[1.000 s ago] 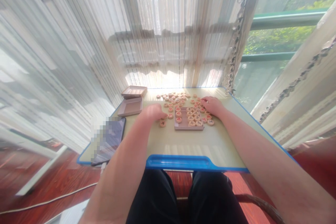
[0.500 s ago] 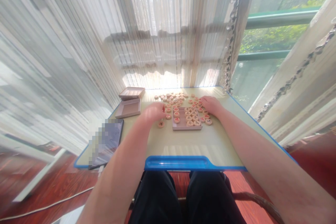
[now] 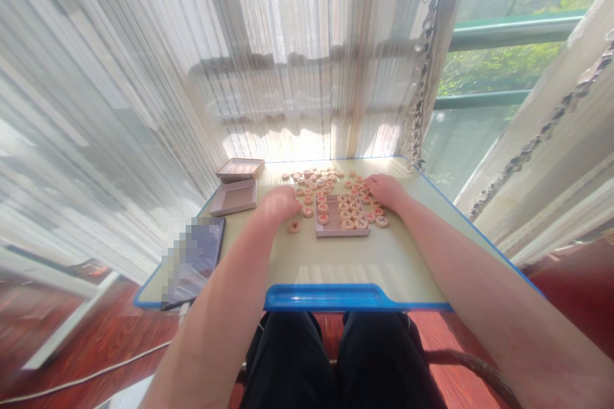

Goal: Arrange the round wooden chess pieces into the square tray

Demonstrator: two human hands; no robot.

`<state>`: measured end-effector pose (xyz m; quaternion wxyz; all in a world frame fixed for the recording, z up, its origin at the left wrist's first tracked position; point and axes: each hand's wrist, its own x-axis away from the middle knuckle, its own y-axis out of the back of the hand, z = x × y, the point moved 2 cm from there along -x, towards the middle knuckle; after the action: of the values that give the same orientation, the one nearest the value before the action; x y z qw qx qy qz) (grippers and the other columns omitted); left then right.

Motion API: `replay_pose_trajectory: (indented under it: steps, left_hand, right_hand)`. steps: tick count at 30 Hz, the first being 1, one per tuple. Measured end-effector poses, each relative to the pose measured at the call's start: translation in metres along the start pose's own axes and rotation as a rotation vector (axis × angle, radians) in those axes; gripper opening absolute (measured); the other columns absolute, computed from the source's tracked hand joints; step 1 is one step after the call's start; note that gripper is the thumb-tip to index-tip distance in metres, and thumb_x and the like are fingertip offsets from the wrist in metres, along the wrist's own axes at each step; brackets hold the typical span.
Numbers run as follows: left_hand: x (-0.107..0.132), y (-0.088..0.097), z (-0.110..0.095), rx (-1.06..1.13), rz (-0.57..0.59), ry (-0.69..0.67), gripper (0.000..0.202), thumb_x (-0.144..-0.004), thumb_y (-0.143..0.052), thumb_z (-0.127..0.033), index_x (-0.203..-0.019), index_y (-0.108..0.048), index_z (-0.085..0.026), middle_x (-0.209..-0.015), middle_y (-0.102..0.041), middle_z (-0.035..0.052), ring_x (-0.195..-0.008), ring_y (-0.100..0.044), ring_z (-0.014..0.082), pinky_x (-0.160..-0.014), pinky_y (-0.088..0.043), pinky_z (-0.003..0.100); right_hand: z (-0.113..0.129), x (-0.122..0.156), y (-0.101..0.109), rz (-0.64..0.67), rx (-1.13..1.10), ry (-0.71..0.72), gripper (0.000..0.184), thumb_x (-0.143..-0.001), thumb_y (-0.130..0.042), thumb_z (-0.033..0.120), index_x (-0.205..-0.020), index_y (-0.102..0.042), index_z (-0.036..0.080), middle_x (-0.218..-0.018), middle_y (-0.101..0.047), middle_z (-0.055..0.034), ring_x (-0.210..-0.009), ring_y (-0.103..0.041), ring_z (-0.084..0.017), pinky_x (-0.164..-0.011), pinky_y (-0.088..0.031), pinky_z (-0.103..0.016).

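Note:
Several round wooden chess pieces (image 3: 320,180) with red and black characters lie scattered on a pale green table (image 3: 336,255). A flat grey tray (image 3: 342,227) in the middle holds rows of pieces. My left hand (image 3: 281,202) rests just left of the tray, fingers curled down over pieces, and one loose piece (image 3: 294,226) lies near its wrist. My right hand (image 3: 387,191) sits at the tray's right far corner, fingers bent onto the pieces there. What either hand grips is hidden.
Two shallow grey box halves (image 3: 236,186) stand at the table's far left. A phone (image 3: 196,257) lies at the left near edge with a cable running to the floor. A blue lip (image 3: 330,298) edges the table front. Sheer curtains and a window railing stand behind.
My left hand has shifted slightly right and forward among the pieces beside the tray. My right hand has barely moved. The view has shifted slightly.

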<state>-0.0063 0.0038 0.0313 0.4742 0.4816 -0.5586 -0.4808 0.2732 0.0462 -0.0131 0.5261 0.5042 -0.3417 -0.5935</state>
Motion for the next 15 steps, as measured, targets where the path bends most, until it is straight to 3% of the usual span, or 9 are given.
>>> replay_pose_trajectory:
  steps: [5,10,13,15]
  left_hand:
    - [-0.002,0.0,0.0,0.164,-0.151,-0.086,0.018,-0.065,-0.058,-0.023,-0.08,-0.065,-0.014,-0.078,-0.066,0.0074,-0.074,-0.061,0.0203,-0.06,-0.044,0.026]
    - [0.001,0.0,-0.002,0.678,0.031,-0.222,0.028,-0.067,-0.062,-0.03,-0.09,-0.062,-0.012,-0.08,-0.067,0.0064,-0.059,-0.057,0.0124,-0.045,-0.042,0.021]
    - [0.002,0.0,-0.004,0.839,0.094,-0.243,0.029,-0.067,-0.065,-0.03,-0.089,-0.063,-0.011,-0.08,-0.067,0.0075,-0.057,-0.057,0.0113,-0.042,-0.042,0.02]
    - [0.002,0.001,-0.005,0.896,0.101,-0.226,0.03,-0.066,-0.067,-0.029,-0.088,-0.064,-0.01,-0.082,-0.067,0.008,-0.056,-0.057,0.0108,-0.041,-0.042,0.02]
  right_hand:
    - [0.0,0.0,0.0,-0.004,-0.01,0.005,0.041,-0.091,-0.03,0.035,-0.093,-0.067,0.017,-0.101,-0.065,-0.0129,-0.095,-0.055,-0.022,-0.081,-0.039,-0.033]
    - [0.008,0.007,0.014,-0.138,-0.096,0.026,0.031,-0.084,-0.045,0.033,-0.095,-0.067,0.016,-0.101,-0.066,-0.0092,-0.087,-0.057,-0.019,-0.078,-0.041,-0.029]
    - [0.028,0.019,0.033,-0.272,-0.163,0.143,0.028,-0.082,-0.048,0.031,-0.097,-0.067,0.016,-0.092,-0.068,-0.0065,-0.08,-0.057,-0.017,-0.075,-0.042,-0.028]
    - [0.046,0.029,0.041,-0.258,-0.199,0.209,0.028,-0.084,-0.045,0.032,-0.092,-0.069,0.018,-0.078,-0.068,-0.0037,-0.071,-0.057,-0.016,-0.068,-0.041,-0.027]
